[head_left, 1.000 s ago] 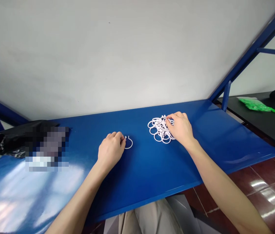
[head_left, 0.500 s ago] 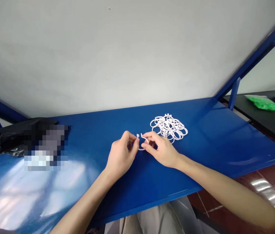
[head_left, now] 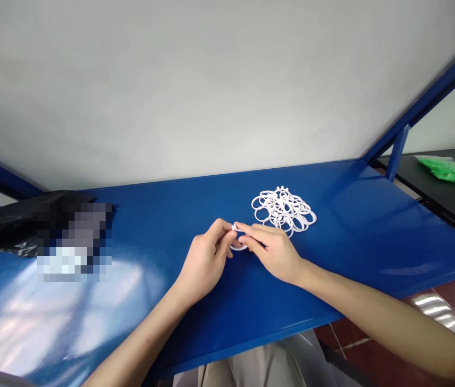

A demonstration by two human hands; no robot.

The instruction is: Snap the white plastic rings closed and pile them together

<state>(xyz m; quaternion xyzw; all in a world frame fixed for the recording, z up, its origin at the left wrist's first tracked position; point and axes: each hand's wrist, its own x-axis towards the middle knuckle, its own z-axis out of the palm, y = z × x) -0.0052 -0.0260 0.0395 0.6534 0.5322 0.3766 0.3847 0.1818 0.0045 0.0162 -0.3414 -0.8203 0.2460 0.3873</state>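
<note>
A white plastic shower curtain ring is held between both hands above the blue table. My left hand pinches its left side, near the end with a small knob. From the other side, my right hand grips the ring with thumb and fingers. The two ends meet or nearly meet at the top; fingertips partly hide them, so I cannot tell whether they are joined. Just beyond my right hand lies a loose pile of white curtain rings.
The blue table backs onto a pale wall. On its left lie a black plastic bag and a blurred dark flat object. A green bag rests on a black table at right.
The ring's ends were apart and now sit together at the top. My hands have come closer to each other, and my right fingers reach over towards the left fingertips.
</note>
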